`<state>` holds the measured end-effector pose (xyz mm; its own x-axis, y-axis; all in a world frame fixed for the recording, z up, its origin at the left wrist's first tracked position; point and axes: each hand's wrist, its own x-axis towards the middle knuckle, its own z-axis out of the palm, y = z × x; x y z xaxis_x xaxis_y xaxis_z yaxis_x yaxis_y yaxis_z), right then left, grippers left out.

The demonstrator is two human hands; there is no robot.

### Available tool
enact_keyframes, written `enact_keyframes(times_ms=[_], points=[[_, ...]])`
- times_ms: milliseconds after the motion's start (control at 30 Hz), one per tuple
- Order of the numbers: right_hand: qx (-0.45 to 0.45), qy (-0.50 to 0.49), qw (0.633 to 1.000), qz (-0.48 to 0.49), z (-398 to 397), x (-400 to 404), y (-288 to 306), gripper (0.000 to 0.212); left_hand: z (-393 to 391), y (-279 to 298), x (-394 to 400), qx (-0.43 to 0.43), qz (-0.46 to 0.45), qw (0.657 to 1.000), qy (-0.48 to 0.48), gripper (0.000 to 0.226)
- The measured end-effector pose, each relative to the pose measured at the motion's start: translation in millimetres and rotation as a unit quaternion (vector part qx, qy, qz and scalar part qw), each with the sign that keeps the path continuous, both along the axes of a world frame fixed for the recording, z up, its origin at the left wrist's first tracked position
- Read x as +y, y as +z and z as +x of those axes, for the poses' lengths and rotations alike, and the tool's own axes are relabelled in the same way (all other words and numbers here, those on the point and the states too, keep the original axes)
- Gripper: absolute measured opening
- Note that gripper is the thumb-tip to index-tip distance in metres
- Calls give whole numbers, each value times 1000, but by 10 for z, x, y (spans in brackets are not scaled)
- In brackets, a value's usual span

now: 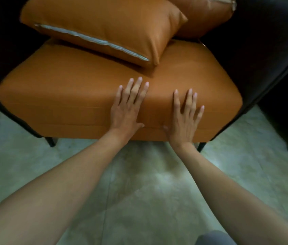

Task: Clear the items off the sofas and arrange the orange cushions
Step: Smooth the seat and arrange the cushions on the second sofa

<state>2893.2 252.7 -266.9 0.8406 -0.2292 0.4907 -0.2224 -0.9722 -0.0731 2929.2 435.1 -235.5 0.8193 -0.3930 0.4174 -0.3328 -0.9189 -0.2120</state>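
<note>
The orange seat cushion [79, 89] lies in the dark sofa [256, 50] frame; the left hand [127, 108] and right hand [183, 119] press flat on its front edge, fingers spread, gripping nothing; two orange pillows [104, 27] rest at its back.

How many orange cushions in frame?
3. Seat cushion on the dark sofa, both hands flat on its front. Zippered throw cushion lying on its rear. Another throw cushion behind, top right, partly cropped. More may be out of frame.
</note>
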Motion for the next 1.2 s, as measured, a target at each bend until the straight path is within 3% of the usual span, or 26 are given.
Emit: enact_keyframes(times_ms=[133,400,1200], points=[[-6,-20,1000,5,8,-283,-88,142,-16,-186,-399,-18,29,998,-54,151],[-17,28,998,-52,215,-566,-288,157,157,-447,-587,-54,19,998,-38,153],[-43,77,994,-71,328,-724,-342,150,200,-486,-631,-74,10,996,-42,150]])
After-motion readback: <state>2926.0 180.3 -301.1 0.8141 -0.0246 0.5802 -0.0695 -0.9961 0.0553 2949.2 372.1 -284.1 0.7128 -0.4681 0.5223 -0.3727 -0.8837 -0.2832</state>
